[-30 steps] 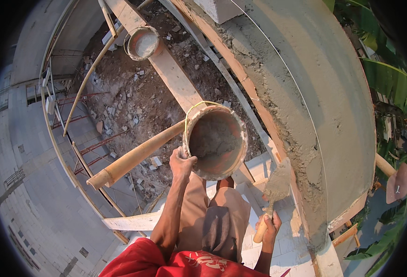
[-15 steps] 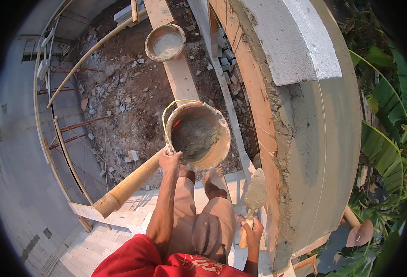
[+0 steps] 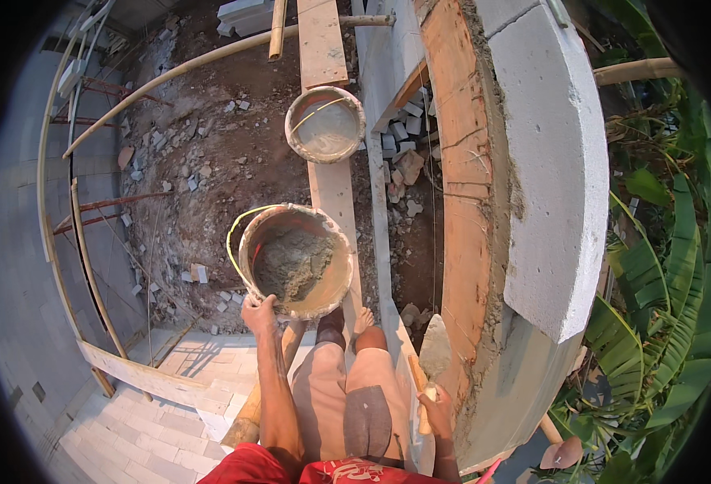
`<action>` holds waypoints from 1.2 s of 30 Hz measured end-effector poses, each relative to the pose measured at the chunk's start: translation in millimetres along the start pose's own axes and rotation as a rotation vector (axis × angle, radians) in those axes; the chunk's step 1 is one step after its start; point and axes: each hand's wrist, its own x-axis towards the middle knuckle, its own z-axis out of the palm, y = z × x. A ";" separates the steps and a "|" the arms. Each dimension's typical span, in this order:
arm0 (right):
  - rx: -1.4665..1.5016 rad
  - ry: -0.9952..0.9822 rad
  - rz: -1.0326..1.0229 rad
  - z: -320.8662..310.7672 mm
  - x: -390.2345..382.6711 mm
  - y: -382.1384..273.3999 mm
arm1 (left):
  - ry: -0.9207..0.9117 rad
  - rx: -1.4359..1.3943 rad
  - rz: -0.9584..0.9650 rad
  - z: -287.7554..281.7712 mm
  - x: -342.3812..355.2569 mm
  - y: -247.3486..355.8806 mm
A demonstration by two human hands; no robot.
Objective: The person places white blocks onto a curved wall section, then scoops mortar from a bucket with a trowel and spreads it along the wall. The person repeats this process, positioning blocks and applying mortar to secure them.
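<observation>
The left hand (image 3: 259, 313) grips the near rim of a mortar bucket (image 3: 335, 278), which overlaps the left edge of a plank (image 3: 331, 189) in view. The right hand (image 3: 438, 410) wraps the handle of a trowel (image 3: 434, 355), beside the wooden formwork board (image 3: 460, 161). A second bucket (image 3: 323, 157) obstructs the plank farther along. A pale block (image 3: 557, 161) lies right of the board; banana leaves (image 3: 678, 323) crowd beyond.

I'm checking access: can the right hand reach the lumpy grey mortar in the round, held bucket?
Probably yes: the right hand grips a pointed grey metal trowel, and the mortar lies uncovered.
</observation>
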 end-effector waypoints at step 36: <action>-0.252 -0.064 0.382 59.1 177.8 -204.5 | -0.280 -0.856 -0.407 541.5 429.6 331.9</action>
